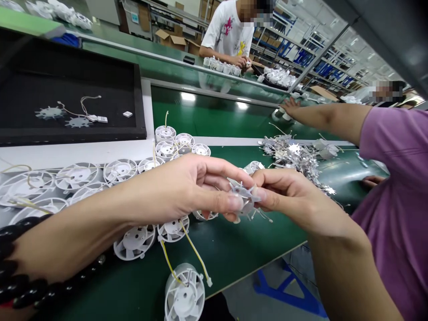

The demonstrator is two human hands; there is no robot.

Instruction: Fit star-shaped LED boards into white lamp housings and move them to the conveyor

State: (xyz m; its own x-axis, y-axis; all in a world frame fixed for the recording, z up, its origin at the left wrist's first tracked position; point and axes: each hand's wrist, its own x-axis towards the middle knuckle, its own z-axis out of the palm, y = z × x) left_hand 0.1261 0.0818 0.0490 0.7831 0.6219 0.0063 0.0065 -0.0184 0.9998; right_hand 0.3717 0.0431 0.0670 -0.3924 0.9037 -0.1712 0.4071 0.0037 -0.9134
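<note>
Between my two hands is a thin grey star-shaped plate (pixel 245 196) with pointed teeth around its rim. My left hand (pixel 214 189) pinches it from the left with thumb and fingers. From the right, my right hand (pixel 281 191) grips its edge between thumb and forefinger. Short pale wires hang just below the plate. Round white fan housings (pixel 133 240) stand on the green table under and beside my left arm. One more white housing (pixel 185 294) with a yellow-white cable sits near the front edge.
A black tray (pixel 142 102) at the left holds a few star plates and wired parts. To the right lies a heap of star plates with wires (pixel 297 156). A co-worker's arm (pixel 331 118) in a purple sleeve reaches across there. Another person works across the bench.
</note>
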